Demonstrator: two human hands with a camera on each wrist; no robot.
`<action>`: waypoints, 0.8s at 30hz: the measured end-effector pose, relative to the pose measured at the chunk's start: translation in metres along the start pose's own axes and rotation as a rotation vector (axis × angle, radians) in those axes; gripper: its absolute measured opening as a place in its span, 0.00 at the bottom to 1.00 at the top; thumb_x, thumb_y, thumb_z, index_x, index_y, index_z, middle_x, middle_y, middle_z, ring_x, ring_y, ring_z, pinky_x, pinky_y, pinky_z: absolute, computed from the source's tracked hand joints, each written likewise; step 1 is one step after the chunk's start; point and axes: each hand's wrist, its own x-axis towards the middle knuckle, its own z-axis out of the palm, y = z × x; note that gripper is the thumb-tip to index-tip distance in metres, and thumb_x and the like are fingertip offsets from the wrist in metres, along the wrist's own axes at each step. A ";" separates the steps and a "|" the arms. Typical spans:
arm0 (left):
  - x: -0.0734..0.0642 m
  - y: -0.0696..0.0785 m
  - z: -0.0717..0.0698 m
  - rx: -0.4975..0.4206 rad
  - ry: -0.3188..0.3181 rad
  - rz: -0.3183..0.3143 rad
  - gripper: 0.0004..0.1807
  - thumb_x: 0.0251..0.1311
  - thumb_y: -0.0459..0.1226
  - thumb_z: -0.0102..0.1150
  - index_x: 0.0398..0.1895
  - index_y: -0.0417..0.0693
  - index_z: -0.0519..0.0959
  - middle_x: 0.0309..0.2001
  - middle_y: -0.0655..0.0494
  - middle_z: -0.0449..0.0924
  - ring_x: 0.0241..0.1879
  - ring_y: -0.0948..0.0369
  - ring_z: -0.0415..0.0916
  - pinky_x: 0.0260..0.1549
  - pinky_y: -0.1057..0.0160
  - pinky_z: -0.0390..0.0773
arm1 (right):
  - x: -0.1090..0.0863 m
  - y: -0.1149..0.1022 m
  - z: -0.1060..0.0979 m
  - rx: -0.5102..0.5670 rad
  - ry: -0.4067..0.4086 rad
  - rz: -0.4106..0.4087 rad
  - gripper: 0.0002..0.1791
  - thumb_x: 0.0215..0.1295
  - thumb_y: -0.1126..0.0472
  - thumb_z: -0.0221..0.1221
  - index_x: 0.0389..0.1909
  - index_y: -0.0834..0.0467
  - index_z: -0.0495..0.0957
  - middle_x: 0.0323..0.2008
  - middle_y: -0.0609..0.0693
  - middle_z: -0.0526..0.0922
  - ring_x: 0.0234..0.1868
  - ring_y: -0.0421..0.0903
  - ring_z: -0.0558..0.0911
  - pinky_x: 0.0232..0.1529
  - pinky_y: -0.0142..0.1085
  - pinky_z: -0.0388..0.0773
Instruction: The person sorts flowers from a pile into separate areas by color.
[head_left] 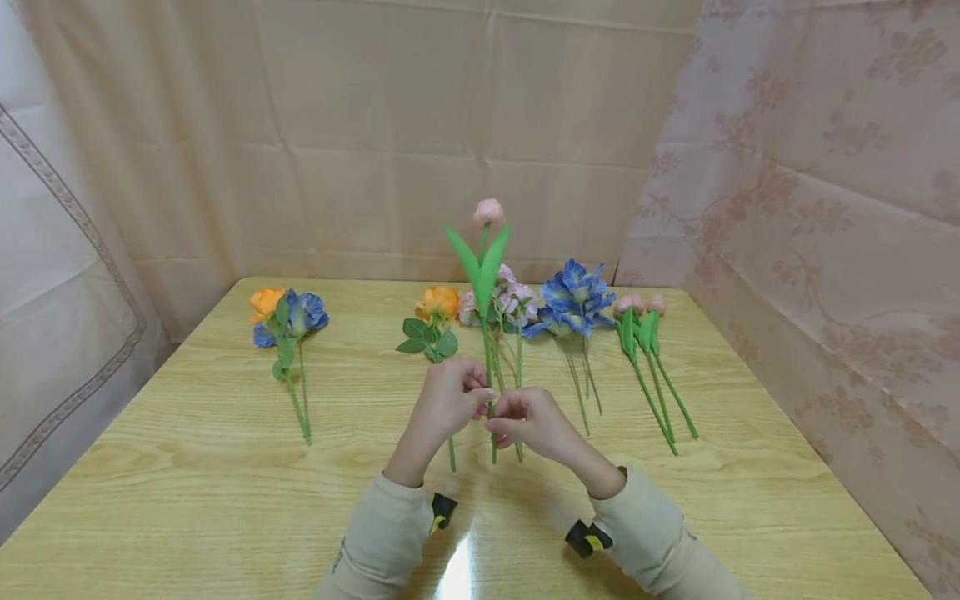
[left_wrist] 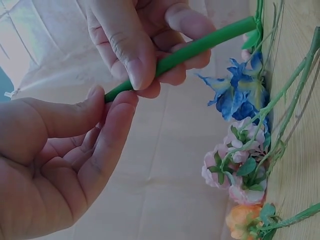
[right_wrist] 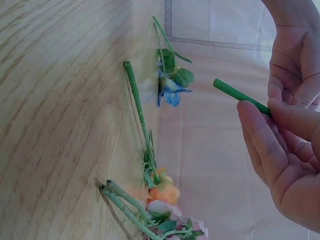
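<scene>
A single pink tulip (head_left: 489,211) with green leaves stands upright between my hands over the middle of the table. My left hand (head_left: 450,393) pinches its green stem (left_wrist: 200,45) between thumb and forefinger. Slightly lower, my right hand (head_left: 534,423) pinches the same stem with thumb and fingertips. The stem's cut end (right_wrist: 218,83) pokes out below the right fingers. Behind the tulip lie an orange rose (head_left: 438,302) and pale pink flowers (head_left: 517,304), partly covered by its leaves and the hands in the head view.
On the wooden table (head_left: 225,517), an orange rose (head_left: 266,303) and a blue flower (head_left: 306,314) lie at the left. Large blue flowers (head_left: 576,298) lie right of centre, with several pink tulips (head_left: 647,333) farther right. Beige curtains (head_left: 375,150) hang behind the table.
</scene>
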 end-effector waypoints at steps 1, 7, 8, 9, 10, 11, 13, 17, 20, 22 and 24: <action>0.000 0.000 0.000 0.002 -0.003 0.007 0.05 0.49 0.24 0.60 0.22 0.34 0.74 0.19 0.50 0.76 0.17 0.58 0.76 0.16 0.70 0.75 | 0.000 0.000 0.000 -0.004 0.006 0.000 0.05 0.56 0.73 0.56 0.24 0.70 0.74 0.23 0.59 0.78 0.22 0.49 0.80 0.25 0.39 0.79; 0.002 -0.001 0.002 -0.001 -0.015 0.017 0.05 0.50 0.25 0.60 0.22 0.35 0.74 0.20 0.51 0.76 0.17 0.58 0.76 0.16 0.69 0.75 | 0.000 0.000 -0.002 -0.010 0.027 0.002 0.06 0.56 0.73 0.56 0.22 0.70 0.73 0.24 0.62 0.78 0.22 0.48 0.80 0.24 0.38 0.78; 0.001 -0.001 0.003 -0.004 -0.016 0.013 0.05 0.50 0.26 0.60 0.22 0.36 0.74 0.20 0.51 0.76 0.17 0.58 0.76 0.17 0.69 0.75 | 0.000 0.001 -0.003 -0.009 0.028 0.004 0.06 0.56 0.73 0.56 0.22 0.70 0.73 0.24 0.62 0.78 0.22 0.48 0.80 0.24 0.38 0.78; 0.002 -0.001 0.003 -0.003 -0.016 0.015 0.05 0.50 0.26 0.60 0.22 0.36 0.74 0.20 0.51 0.77 0.18 0.58 0.76 0.17 0.69 0.75 | 0.000 0.001 -0.003 -0.010 0.027 0.003 0.06 0.56 0.73 0.56 0.22 0.70 0.73 0.23 0.62 0.77 0.22 0.48 0.80 0.24 0.39 0.78; 0.001 -0.001 0.003 -0.002 -0.017 0.015 0.04 0.50 0.26 0.60 0.23 0.36 0.74 0.20 0.51 0.77 0.18 0.58 0.76 0.17 0.69 0.75 | 0.000 0.001 -0.003 -0.009 0.028 0.004 0.06 0.56 0.73 0.56 0.22 0.70 0.73 0.23 0.62 0.77 0.22 0.48 0.80 0.24 0.39 0.78; 0.001 -0.001 0.002 0.002 -0.016 0.018 0.04 0.51 0.27 0.60 0.23 0.36 0.75 0.20 0.51 0.77 0.18 0.58 0.76 0.17 0.69 0.75 | 0.000 0.002 -0.004 -0.010 0.028 0.004 0.06 0.56 0.73 0.57 0.22 0.70 0.73 0.23 0.61 0.77 0.22 0.49 0.80 0.24 0.40 0.78; 0.001 -0.001 0.002 0.015 -0.018 0.032 0.04 0.52 0.29 0.60 0.25 0.36 0.75 0.21 0.51 0.77 0.18 0.59 0.75 0.18 0.69 0.74 | 0.000 0.003 -0.006 -0.014 0.035 0.006 0.05 0.56 0.73 0.57 0.23 0.70 0.73 0.23 0.60 0.77 0.22 0.51 0.80 0.25 0.41 0.78; 0.000 -0.003 0.001 0.033 -0.028 0.044 0.04 0.55 0.31 0.58 0.28 0.37 0.77 0.23 0.51 0.77 0.19 0.59 0.74 0.19 0.67 0.73 | 0.001 0.008 -0.014 -0.026 0.060 0.027 0.04 0.56 0.73 0.57 0.25 0.71 0.74 0.23 0.60 0.77 0.23 0.56 0.79 0.26 0.45 0.78; -0.001 -0.004 0.000 0.033 -0.035 0.042 0.04 0.56 0.32 0.57 0.29 0.39 0.77 0.24 0.52 0.77 0.19 0.60 0.74 0.19 0.67 0.73 | 0.000 0.012 -0.025 -0.047 0.095 0.065 0.04 0.57 0.73 0.56 0.28 0.73 0.74 0.24 0.60 0.77 0.23 0.55 0.79 0.26 0.43 0.78; -0.001 -0.006 -0.001 0.031 -0.038 0.045 0.04 0.56 0.33 0.57 0.30 0.39 0.77 0.24 0.52 0.77 0.19 0.61 0.74 0.20 0.67 0.73 | -0.001 0.013 -0.036 -0.077 0.147 0.092 0.05 0.57 0.72 0.57 0.29 0.73 0.74 0.24 0.59 0.78 0.22 0.53 0.80 0.26 0.40 0.79; -0.002 -0.007 -0.001 0.035 -0.040 0.049 0.04 0.57 0.33 0.57 0.30 0.40 0.77 0.25 0.52 0.77 0.19 0.63 0.73 0.20 0.67 0.73 | -0.002 0.013 -0.049 -0.112 0.209 0.117 0.05 0.57 0.72 0.57 0.30 0.73 0.74 0.25 0.60 0.78 0.23 0.50 0.80 0.26 0.39 0.79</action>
